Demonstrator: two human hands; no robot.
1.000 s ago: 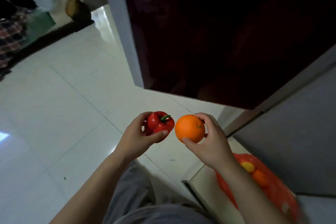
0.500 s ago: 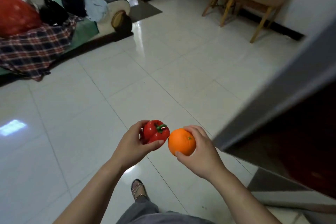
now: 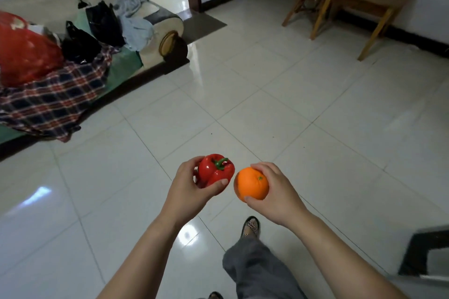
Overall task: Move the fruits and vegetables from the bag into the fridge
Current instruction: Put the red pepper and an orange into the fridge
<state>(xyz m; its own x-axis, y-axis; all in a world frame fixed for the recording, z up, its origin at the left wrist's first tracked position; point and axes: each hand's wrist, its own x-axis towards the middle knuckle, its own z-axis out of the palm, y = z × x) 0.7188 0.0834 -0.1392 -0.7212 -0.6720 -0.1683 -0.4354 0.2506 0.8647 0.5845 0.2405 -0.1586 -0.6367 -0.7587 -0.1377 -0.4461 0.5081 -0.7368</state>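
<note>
The left hand (image 3: 185, 188) is gripping a red pepper (image 3: 213, 173), the right hand (image 3: 275, 193) clutching an orange (image 3: 251, 185); a red bag (image 3: 24, 56) is sitting on the sofa (image 3: 48, 0).

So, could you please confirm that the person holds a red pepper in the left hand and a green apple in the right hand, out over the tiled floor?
Not quite: the head view shows the right hand holding an orange, not a green apple. The left hand does hold the red pepper, both out over the tiled floor.
</note>
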